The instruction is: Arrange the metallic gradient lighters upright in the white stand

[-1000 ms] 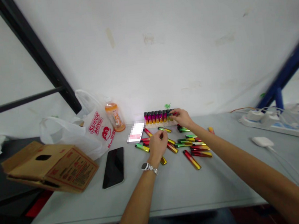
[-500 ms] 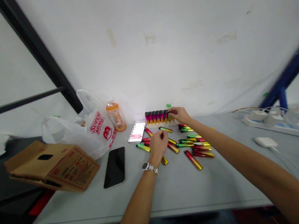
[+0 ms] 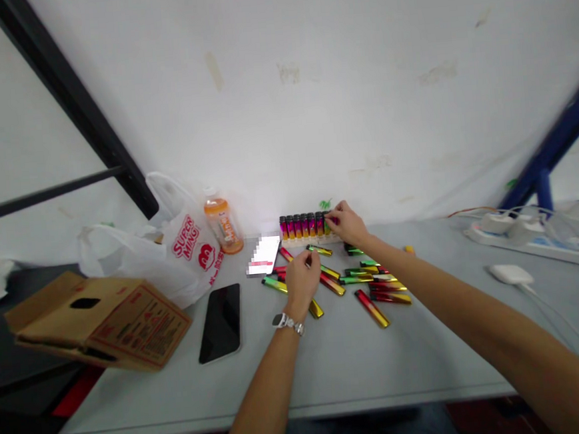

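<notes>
Several purple-and-gold lighters (image 3: 297, 226) stand upright in a white rack (image 3: 299, 241) against the wall. My right hand (image 3: 345, 222) is at the rack's right end, its fingers pinched on a lighter (image 3: 327, 225) at the end of the row. My left hand (image 3: 303, 277), with a watch at the wrist, hovers over loose lighters, thumb and fingers together; what they hold, if anything, is too small to tell. Loose red, green and gold lighters (image 3: 371, 308) lie scattered on the table around and between both hands.
A dark phone (image 3: 220, 323), a cardboard box (image 3: 127, 323), a white plastic bag (image 3: 182, 259) and an orange bottle (image 3: 223, 225) are on the left. A white-screened device (image 3: 265, 254) lies beside the rack. On the right are a power strip (image 3: 527, 244) and a white charger (image 3: 510, 274) with its cable.
My right hand has shifted slightly and sits at the rack's right end, its fingers on the last lighter. My left hand has barely moved. The whole view has shifted a little.
</notes>
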Motion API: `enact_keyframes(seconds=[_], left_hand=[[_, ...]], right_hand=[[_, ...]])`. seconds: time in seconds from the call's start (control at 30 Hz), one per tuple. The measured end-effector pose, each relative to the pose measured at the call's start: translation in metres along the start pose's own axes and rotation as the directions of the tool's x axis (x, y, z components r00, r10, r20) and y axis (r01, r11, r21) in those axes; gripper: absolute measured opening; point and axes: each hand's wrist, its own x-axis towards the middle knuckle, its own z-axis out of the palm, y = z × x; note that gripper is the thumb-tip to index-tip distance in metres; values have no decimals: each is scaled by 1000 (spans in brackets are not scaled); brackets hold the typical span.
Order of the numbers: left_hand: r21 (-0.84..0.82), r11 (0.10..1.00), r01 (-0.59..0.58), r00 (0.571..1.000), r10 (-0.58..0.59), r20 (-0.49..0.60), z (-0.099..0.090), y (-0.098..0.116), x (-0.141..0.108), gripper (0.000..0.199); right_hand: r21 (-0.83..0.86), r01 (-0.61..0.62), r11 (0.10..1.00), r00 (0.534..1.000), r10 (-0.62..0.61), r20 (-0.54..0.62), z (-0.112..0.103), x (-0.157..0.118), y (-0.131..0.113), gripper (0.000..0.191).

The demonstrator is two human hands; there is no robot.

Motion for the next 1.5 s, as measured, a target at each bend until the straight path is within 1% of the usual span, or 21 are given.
enact_keyframes(seconds=[0.17,0.27,0.33,0.4,0.5,0.6,0.67,0.7,0.73,0.8,0.9,0.93,1.0,1.07,1.13,1.17,1.2,1.27,1.37,1.43,1.5], left_hand=[[-58,995,87,995,-89,-44,-3,-4,4,45],[-117,986,123,989,-131,-72,-4,-9,6,50],[-125,985,122,986,-135,-98,-5,-12,7,51],[-102,987,120,985,-132,-114,-5,-14,7,49],[-58,991,120,986,-126,-112,-6,-15,6,48],[-54,992,118,987,-123,-101,-6,-14,5,48],[-73,988,136,986,-142,-89,-6,-14,4,47],[-79,986,149,985,-155,-77,-6,-14,4,47],[-77,985,156,985,-161,-64,-6,-14,4,47],[-73,986,149,987,-153,-57,-6,-13,4,46],[-90,991,103,990,-111,-87,-7,-11,4,45],[-99,991,89,990,-99,-97,-7,-10,4,45],[-118,991,68,992,-81,-101,-7,-8,4,47],[-135,990,46,994,-59,-92,-6,-6,3,49],[-153,988,22,996,-34,-80,-4,-4,2,50],[-165,986,12,997,-24,-73,-3,-3,1,50],[-177,984,5,998,-17,-68,-2,-1,1,50],[-200,980,-2,999,-9,-52,-1,2,-1,49],[-196,980,-18,999,11,-33,-1,7,-4,49],[-182,983,-34,999,29,-34,-2,8,-4,49],[-173,984,-42,999,36,-38,-2,9,-5,49]], right_hand=[[-138,11,990,993,5,115,-8,-12,-8,42],[-151,56,987,993,-38,116,-12,-23,-16,50],[-137,107,985,989,-91,116,-12,-33,-24,42],[-138,157,978,976,-133,172,-10,-39,-32,33],[-175,175,969,936,-108,336,-4,-39,-43,30],[-208,153,966,860,-27,509,1,-30,-51,30],[-208,145,967,812,4,583,3,-23,-54,31],[-203,144,969,795,9,606,3,-21,-55,32],[-196,141,970,789,9,614,3,-20,-56,32],[-179,122,976,808,7,590,1,-22,-56,32],[-89,45,995,882,2,472,-3,-34,-53,32],[-24,15,1000,909,-4,418,-4,-40,-51,30],[166,-39,985,951,-14,309,-6,-53,-49,26],[392,-98,915,974,6,228,-8,-67,-47,22],[596,-160,787,978,45,204,-9,-79,-47,20],[669,-189,719,977,68,203,-10,-83,-47,19],[717,-212,664,975,93,202,-11,-86,-48,19],[757,-237,609,971,150,184,-12,-89,-50,20],[743,-234,627,968,222,117,-14,-92,-52,31],[705,-222,674,965,256,60,-15,-95,-53,40],[653,-212,727,961,278,3,-15,-97,-55,45]])
